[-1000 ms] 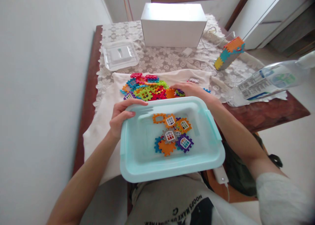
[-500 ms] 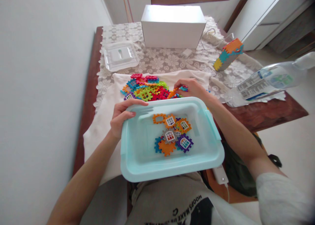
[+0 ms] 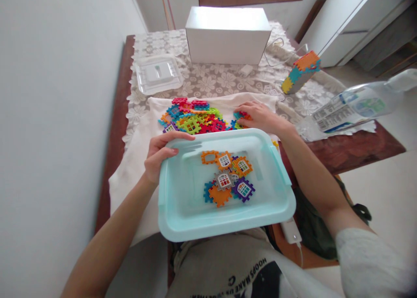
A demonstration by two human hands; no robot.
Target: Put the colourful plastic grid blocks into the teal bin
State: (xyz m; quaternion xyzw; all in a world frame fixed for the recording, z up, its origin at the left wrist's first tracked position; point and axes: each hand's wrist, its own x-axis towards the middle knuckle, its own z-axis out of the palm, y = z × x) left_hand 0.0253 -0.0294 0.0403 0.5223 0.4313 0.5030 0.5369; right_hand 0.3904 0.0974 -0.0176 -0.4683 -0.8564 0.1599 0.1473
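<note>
A pale blue plastic tub [image 3: 182,226] is tilted toward me at the near edge of the table. My left hand [image 3: 161,157] grips its far left corner, thumb inside and fingers over the rim. Several interlocking plastic tiles [image 3: 220,196] lie in the tub, some with white window inserts. Beyond the rim, my right hand [image 3: 260,117] curls its fingers and thumb around a small cluster of blue, red and green interlocking tiles [image 3: 239,115]; its fingertips partly hide them. To the left of that hand is a larger heap of colourful tiles [image 3: 192,124] on a white cloth.
A white box [image 3: 228,46] and a clear plastic lid [image 3: 159,74] sit at the back on the lace tablecloth [image 3: 208,81]. At right stand a tile-built block [image 3: 299,74] and a clear bottle [image 3: 355,104]. A white wall [image 3: 58,94] runs along the left.
My right hand has shifted right, from pinching an orange tile at the heap's edge to the small cluster beside it. The left hand and tub stay in place.
</note>
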